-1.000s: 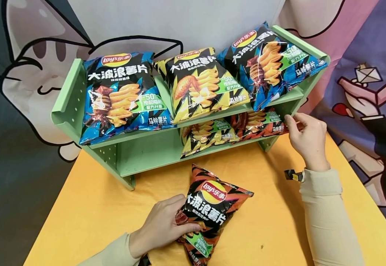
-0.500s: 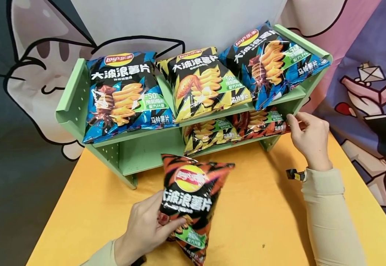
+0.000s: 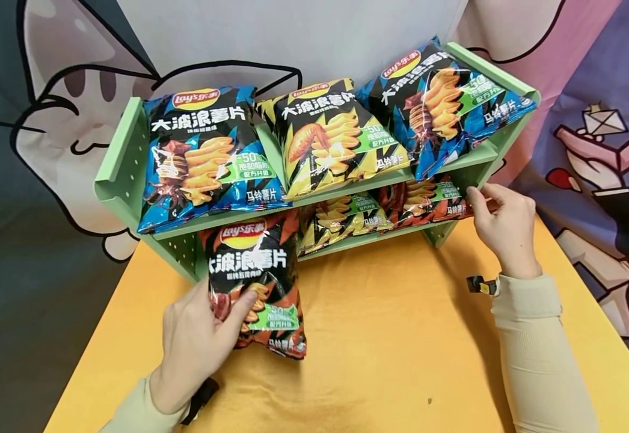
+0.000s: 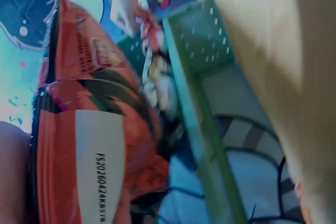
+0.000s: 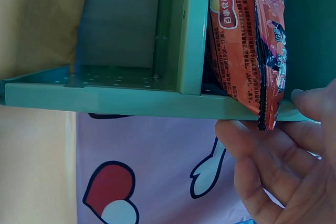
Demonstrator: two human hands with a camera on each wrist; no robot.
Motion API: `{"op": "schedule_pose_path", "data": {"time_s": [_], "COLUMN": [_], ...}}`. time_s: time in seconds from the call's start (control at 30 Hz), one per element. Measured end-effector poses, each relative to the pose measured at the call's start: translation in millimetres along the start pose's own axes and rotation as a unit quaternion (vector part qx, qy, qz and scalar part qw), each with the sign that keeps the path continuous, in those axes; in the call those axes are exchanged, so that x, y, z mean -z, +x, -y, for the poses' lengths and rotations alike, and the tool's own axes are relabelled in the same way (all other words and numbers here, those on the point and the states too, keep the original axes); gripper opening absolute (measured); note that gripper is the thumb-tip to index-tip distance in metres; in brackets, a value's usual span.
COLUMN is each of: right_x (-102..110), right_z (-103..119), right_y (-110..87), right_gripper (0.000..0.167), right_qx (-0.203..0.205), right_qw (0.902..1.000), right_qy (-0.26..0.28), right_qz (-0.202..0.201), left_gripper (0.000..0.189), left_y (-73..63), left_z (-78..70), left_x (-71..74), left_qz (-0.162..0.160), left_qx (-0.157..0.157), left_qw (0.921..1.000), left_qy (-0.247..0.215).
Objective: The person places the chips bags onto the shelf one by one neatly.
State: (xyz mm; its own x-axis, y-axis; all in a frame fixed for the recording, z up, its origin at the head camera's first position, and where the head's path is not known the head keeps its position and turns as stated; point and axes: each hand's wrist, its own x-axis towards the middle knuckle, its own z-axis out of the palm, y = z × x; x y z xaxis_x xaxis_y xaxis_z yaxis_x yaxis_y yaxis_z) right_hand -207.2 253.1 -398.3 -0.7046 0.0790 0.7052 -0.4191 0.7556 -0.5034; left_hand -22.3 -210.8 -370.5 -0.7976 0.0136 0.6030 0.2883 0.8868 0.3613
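My left hand (image 3: 192, 343) grips a red-and-black bag of potato chips (image 3: 271, 304) by its left side, thumb across the front. The bag stands upright before the left part of the lower tier of a green two-tier shelf (image 3: 116, 156), its top edge just under the upper board. Its red back (image 4: 100, 98) fills much of the left wrist view. My right hand (image 3: 506, 225) holds the shelf's right side panel (image 5: 147, 103), thumb on the inner side and fingers on the outer side, beside another red chip bag (image 5: 236, 45) on the lower tier.
On the upper tier lie a blue chip bag (image 3: 206, 156) at left, a yellow one (image 3: 336, 138) in the middle and a tilted blue one (image 3: 439, 108) at right. A yellow chip bag (image 3: 341, 216) sits on the lower tier. The shelf stands on an orange-yellow tabletop (image 3: 368, 337).
My left hand has carried the red chip bag up and left from the table's middle to the lower tier's left part, turning it more upright. The right hand keeps its place on the shelf.
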Motion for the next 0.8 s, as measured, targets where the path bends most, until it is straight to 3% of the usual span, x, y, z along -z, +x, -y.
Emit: {"op": "schedule_pose_path", "data": {"time_s": [0.27,0.5,0.67,0.8], "right_x": [-0.6,-0.1,0.1,-0.3], "right_z": [-0.2,0.2,-0.1,-0.5], "right_y": [-0.1,0.1,-0.8,-0.7], "right_gripper": [0.034,0.033,0.035,0.033], "right_qx": [0.002,0.005,0.003,0.002], "right_qw": [1.0,1.0,1.0,1.0], "right_qy": [-0.001,-0.003,-0.004,-0.002], "right_qz": [-0.002,0.003,0.003,0.003], "left_gripper": [0.056,0.058,0.063,0.061], "left_y": [26.1,46.7,64.5,75.7], "left_z": [2.4,3.9,3.7,2.8], "left_x": [4.7,-7.2,-20.1,-27.9], "left_qz": [0.013,-0.005,-0.013,-0.041], "left_qx": [0.041,0.073,0.072,0.047], "left_qw": [0.9931,0.9888,0.9853,0.9835], "left_qy": [0.109,0.13,0.154,0.17]}}
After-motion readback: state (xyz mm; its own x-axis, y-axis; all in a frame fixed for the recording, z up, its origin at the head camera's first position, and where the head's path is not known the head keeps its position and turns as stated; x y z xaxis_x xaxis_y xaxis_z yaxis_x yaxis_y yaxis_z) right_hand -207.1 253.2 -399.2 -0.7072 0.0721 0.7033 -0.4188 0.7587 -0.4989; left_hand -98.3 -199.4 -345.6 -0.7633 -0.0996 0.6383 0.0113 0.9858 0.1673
